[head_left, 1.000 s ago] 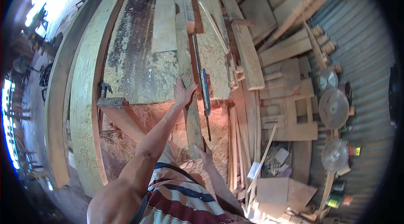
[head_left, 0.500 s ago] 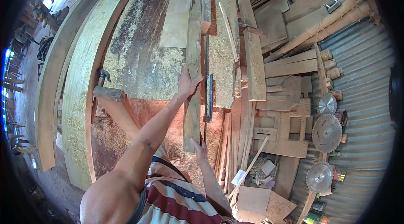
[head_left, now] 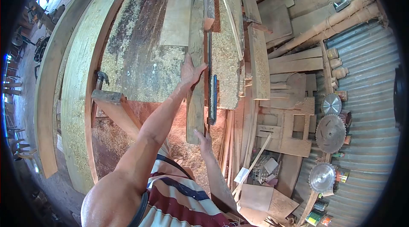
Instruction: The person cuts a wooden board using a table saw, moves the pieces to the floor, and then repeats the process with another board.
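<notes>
A long, weathered wooden plank (head_left: 195, 103) lies lengthwise on the sawdust-strewn worktable (head_left: 140, 73), its near end sticking out past the table edge. My left hand (head_left: 192, 73) lies across the plank's middle, thumb stretched to the right edge and fingers along the left side, gripping it. At the near end, my right hand (head_left: 204, 141) holds the plank's right corner with the thumb on top; its other fingers are partly hidden. Just right of the plank runs a dark metal strip, beside a blue-edged dark bar (head_left: 213, 99). A narrow wooden block (head_left: 208, 7) stands farther along.
A pale thin board (head_left: 176, 14) and a thin wood strip (head_left: 232, 26) lie on the table. Thick planks (head_left: 83, 82) run along the left, near a hammer (head_left: 101, 78). Circular saw blades (head_left: 331, 133) hang by the corrugated wall (head_left: 366, 95). Offcuts (head_left: 294, 129) lean at right.
The plank has slid forward, away from me, and its near end is closer to the table edge. Both hands have moved forward with it, keeping their hold.
</notes>
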`<state>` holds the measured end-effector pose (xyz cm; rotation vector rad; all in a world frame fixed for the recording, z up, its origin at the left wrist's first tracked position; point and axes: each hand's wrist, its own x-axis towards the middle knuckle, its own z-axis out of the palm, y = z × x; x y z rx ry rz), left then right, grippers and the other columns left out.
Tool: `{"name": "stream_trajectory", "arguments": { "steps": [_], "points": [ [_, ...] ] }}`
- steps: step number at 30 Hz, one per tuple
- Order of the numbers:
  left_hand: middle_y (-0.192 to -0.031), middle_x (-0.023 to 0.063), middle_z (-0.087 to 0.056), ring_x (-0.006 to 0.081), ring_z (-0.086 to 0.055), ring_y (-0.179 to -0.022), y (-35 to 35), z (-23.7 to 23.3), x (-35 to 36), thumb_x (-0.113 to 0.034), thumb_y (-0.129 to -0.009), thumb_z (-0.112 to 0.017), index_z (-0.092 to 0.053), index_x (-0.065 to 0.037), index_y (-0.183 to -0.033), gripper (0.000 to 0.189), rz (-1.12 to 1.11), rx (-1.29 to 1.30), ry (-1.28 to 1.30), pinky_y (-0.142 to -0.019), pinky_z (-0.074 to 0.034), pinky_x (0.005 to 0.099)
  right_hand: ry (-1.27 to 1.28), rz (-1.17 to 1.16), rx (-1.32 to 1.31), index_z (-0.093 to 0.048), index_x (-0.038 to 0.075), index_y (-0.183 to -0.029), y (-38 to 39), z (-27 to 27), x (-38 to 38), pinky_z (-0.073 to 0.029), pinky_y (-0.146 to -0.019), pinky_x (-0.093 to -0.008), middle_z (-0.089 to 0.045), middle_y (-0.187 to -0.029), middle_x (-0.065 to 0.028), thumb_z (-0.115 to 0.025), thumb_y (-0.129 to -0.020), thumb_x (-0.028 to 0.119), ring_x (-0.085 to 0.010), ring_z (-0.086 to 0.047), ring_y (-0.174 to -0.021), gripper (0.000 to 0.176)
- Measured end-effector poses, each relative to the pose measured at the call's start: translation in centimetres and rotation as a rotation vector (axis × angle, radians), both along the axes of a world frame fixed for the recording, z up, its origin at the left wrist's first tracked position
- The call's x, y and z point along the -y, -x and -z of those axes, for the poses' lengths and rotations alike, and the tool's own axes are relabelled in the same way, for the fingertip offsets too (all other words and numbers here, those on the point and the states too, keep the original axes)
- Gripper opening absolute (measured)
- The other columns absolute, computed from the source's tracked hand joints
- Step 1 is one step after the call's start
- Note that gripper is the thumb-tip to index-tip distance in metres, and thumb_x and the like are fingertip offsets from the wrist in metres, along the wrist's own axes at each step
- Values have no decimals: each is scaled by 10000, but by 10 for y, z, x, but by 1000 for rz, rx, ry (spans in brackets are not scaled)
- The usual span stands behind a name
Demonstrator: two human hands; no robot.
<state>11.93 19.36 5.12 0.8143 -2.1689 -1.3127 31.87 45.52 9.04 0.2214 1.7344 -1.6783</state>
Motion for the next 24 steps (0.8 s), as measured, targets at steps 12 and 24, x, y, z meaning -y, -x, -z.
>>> {"name": "stream_trajectory", "arguments": {
  "steps": [12, 24],
  "points": [
    [-1446, 302, -578, 472, -527, -1384, 39, 0, 31, -497, -828, -830, -485, 48, -1438, 887, 63, 32, -148, -1264, -255, 597, -37, -32, -21, -628, 5, -1436, 42, -11, 30, -442, -1114, -364, -694, -1333, -116, -740, -980, 378, -206, -618, -1239, 600],
    [-1589, 350, -462, 438, -455, -1499, 71, 0, 56, -617, -868, -767, -295, 185, -1580, 1171, 98, 202, -3, -1301, -208, 593, -466, -334, -738, -357, 109, -1671, 37, -44, 45, -487, -1102, -523, -582, -1436, -255, -800, -949, 382, -424, -601, -1310, 890]
  ]
}}
